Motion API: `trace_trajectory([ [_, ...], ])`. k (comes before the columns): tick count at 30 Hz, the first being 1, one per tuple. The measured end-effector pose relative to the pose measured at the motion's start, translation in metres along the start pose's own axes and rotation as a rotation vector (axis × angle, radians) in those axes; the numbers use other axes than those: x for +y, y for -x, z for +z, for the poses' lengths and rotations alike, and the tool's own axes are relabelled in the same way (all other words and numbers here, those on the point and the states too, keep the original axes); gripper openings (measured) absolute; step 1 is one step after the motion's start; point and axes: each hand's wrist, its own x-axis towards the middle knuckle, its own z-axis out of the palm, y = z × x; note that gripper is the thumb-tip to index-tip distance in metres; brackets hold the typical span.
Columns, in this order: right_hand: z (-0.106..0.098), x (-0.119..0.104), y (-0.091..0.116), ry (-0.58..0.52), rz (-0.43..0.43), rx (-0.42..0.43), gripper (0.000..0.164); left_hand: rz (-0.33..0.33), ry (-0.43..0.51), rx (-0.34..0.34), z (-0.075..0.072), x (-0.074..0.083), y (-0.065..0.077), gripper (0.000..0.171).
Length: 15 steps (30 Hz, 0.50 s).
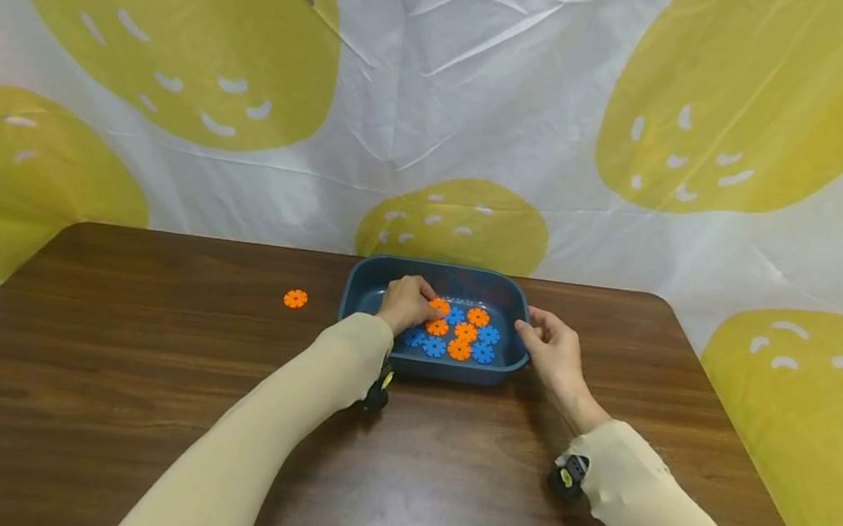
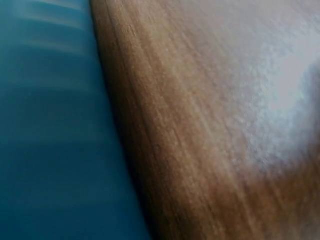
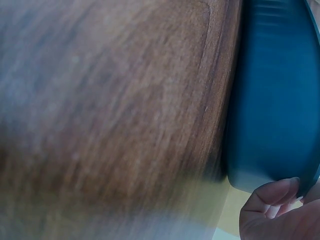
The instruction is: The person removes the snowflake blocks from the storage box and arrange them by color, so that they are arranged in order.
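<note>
A dark blue plastic basin sits at the table's far edge, with several flat notched discs inside, some orange and some blue. My left hand reaches over the near side into the basin. Its thumb and index finger pinch an orange notched disc above the others. At the basin's right end, my right hand grips the rim, thumb on top and fingers outside. In the right wrist view the thumb lies against the basin's wall. The left wrist view has only the outer wall and tabletop, no fingers.
A single orange notched disc lies on the brown wooden table, left of the basin. Behind the table hangs a white cloth printed with large yellow fruit. Each wrist wears a small black camera.
</note>
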Motion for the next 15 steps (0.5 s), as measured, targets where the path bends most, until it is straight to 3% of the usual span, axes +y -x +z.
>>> trace_trajectory([
  [15,0.0002,0.0007,-0.0003,0.015,0.006,0.001,0.039,-0.002,0.015,0.034,0.0002,0.0005,0.0009,0.029],
])
